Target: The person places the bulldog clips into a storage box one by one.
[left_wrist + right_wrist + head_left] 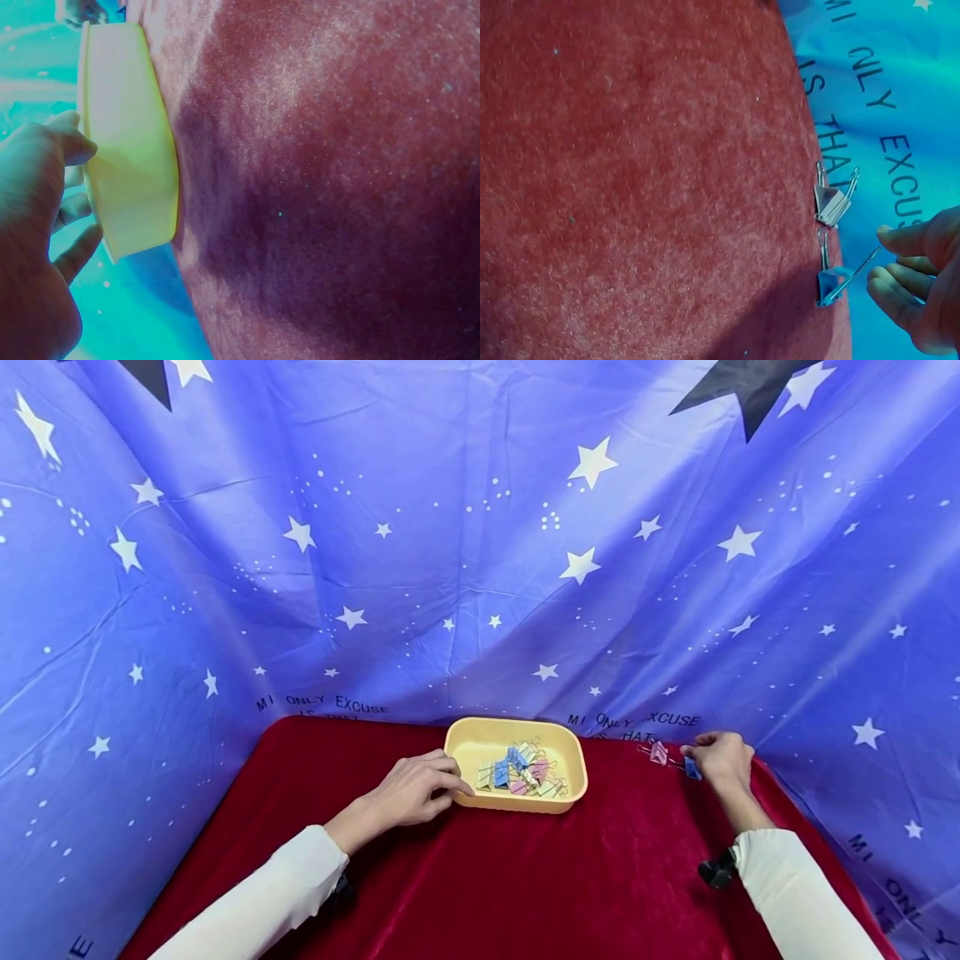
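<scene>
A shallow yellow plastic box (570, 785) stands near the back of the table, with several blue, pink and pale yellow binder clips (517, 768) inside. My left hand (420, 787) grips its left end, fingers curled at the rim; the left wrist view shows the box's outer wall (127, 142). At the back right, my right hand (722, 760) is at a blue binder clip (831, 285). Its thumb and fingers are spread apart around the end of one raised wire handle. Beside that clip stands a pink binder clip (658, 752), handles up.
Red velvety cloth (525, 885) covers the table. Blue star-printed fabric (465, 568) hangs behind it and along both sides. Both clips outside the box are close to the table's back edge.
</scene>
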{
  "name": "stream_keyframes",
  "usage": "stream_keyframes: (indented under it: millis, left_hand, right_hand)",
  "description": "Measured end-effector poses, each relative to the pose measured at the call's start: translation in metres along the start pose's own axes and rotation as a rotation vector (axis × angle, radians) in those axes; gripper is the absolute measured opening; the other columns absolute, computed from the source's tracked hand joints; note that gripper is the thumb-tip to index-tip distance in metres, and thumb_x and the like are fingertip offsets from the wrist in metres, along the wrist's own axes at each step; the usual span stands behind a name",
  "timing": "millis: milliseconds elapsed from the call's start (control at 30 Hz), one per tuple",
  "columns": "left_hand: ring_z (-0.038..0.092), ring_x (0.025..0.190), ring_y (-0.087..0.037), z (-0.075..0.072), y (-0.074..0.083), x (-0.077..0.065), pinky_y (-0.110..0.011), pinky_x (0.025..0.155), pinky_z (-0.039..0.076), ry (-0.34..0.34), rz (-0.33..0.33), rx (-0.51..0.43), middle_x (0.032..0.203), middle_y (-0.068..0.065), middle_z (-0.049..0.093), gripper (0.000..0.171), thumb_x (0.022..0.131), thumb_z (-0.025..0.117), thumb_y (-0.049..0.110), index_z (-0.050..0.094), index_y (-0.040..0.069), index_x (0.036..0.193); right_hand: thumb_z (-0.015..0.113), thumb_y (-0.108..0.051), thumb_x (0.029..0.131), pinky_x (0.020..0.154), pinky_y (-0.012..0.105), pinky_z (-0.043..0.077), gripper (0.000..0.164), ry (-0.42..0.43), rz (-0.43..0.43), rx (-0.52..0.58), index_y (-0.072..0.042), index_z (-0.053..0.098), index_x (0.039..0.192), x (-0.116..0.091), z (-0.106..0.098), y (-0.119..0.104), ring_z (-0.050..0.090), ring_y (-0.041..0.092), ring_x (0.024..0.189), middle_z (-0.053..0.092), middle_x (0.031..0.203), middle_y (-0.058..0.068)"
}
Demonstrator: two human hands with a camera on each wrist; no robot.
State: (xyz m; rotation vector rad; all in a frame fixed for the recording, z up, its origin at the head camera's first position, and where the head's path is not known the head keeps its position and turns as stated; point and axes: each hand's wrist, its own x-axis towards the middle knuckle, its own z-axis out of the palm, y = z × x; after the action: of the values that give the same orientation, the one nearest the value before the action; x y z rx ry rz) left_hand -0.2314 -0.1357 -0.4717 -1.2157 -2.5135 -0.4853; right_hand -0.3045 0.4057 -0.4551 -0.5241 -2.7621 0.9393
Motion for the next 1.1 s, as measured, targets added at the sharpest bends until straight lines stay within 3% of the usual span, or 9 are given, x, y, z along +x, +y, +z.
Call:
stream_keyframes:
  millis: [267, 433, 600, 800, 933, 1100]
  left_hand:
    - [0.063, 0.098, -0.009, 0.000, 0.000, 0.000, -0.014, 0.064, 0.043, -0.011, -0.011, -0.004, 0.101, 0.011, 0.073, 0.031, 0.093, 0.080, 0.009, 0.089, 0.032, 0.113]
    - [0.063, 0.098, -0.009, 0.000, 0.000, 0.000, -0.013, 0.063, 0.042, -0.011, -0.010, 0.000, 0.101, 0.011, 0.073, 0.031, 0.093, 0.080, 0.010, 0.089, 0.032, 0.113]
    - [0.063, 0.099, -0.009, 0.000, 0.000, 0.000, -0.013, 0.061, 0.041, -0.016, -0.017, -0.001, 0.101, 0.011, 0.074, 0.031, 0.094, 0.080, 0.010, 0.089, 0.033, 0.113]
    - [0.063, 0.098, -0.009, 0.000, 0.000, 0.000, -0.014, 0.063, 0.043, -0.012, -0.013, 0.001, 0.101, 0.011, 0.073, 0.031, 0.094, 0.079, 0.010, 0.090, 0.032, 0.113]
    - [0.063, 0.098, -0.008, 0.000, 0.000, 0.000, -0.015, 0.066, 0.046, -0.007, -0.012, 0.003, 0.101, 0.011, 0.073, 0.031, 0.094, 0.080, 0.009, 0.090, 0.032, 0.112]
    - [0.064, 0.099, -0.009, -0.001, 0.001, 0.000, -0.015, 0.066, 0.046, -0.008, -0.012, 0.000, 0.101, 0.010, 0.073, 0.031, 0.093, 0.080, 0.009, 0.090, 0.032, 0.112]
  right_hand:
    - [0.081, -0.018, 0.100, 0.099, 0.062, 0.053, 0.040, -0.010, -0.071, -0.024, 0.008, 0.077, 0.130, 0.004, 0.004, 0.005, 0.068, 0.054, 0.121, 0.079, 0.121, 0.031]
    - [0.081, -0.016, 0.100, 0.098, 0.061, 0.053, 0.038, -0.042, -0.152, -0.069, 0.007, 0.078, 0.130, 0.004, 0.007, 0.007, 0.071, 0.052, 0.118, 0.080, 0.121, 0.030]
    - [0.081, -0.013, 0.100, 0.091, 0.061, 0.054, 0.034, -0.057, -0.223, -0.099, 0.008, 0.078, 0.126, 0.003, 0.007, 0.009, 0.075, 0.049, 0.104, 0.082, 0.111, 0.030]
    - [0.083, -0.021, 0.101, 0.096, 0.070, 0.053, 0.033, -0.087, -0.243, -0.158, 0.007, 0.081, 0.119, 0.002, 0.003, 0.011, 0.069, 0.060, 0.116, 0.079, 0.118, 0.033]
    - [0.084, -0.027, 0.101, 0.082, 0.059, 0.056, 0.031, -0.125, -0.242, -0.184, 0.003, 0.085, 0.110, 0.001, -0.003, 0.012, 0.071, 0.050, 0.100, 0.082, 0.114, 0.030]
    - [0.085, -0.031, 0.101, 0.067, 0.039, 0.049, 0.032, -0.184, -0.238, -0.180, 0.001, 0.087, 0.106, -0.001, -0.011, 0.014, 0.068, 0.030, 0.081, 0.084, 0.095, 0.021]
